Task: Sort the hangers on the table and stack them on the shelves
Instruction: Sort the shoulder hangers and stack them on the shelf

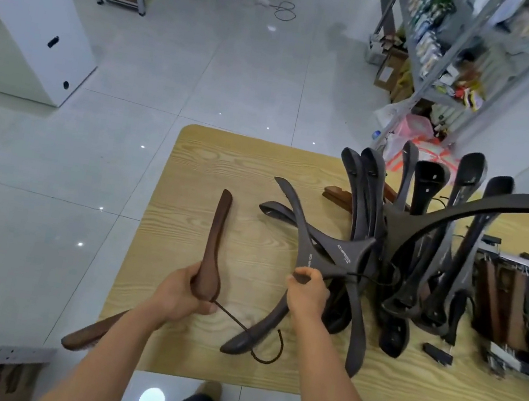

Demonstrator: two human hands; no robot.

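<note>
Gripping brown wooden hanger [214,244] at its middle with left hand [184,291], fingers curled tight round the neck, with one arm pointing up over the table [228,160] toward the far edge and the other sticking out past the near left corner. Trailing its wire hook [254,341] toward the near edge, under the tip of a dark arm. Gripping dark lettered hanger [316,257] near its neck with right hand [306,297], thumb and fingers wrapped round it, at about the middle of the table. Overlapping a second dark hanger there; not telling whether lifted or resting on the surface. Standing a tangled pile of dark hangers [424,232] just beside it toward the right, arms fanning upward, touching the held one at the hooks. Lying along the right edge: clip hangers [509,308], brown and black, side by side. Peeking out behind the pile near the far edge, another brown hanger [336,194]. Showing stocked metal shelves [428,53] beyond the far right corner, a pink bag [413,127] on the floor below them, and a white cabinet [39,36] well off to the left.
</note>
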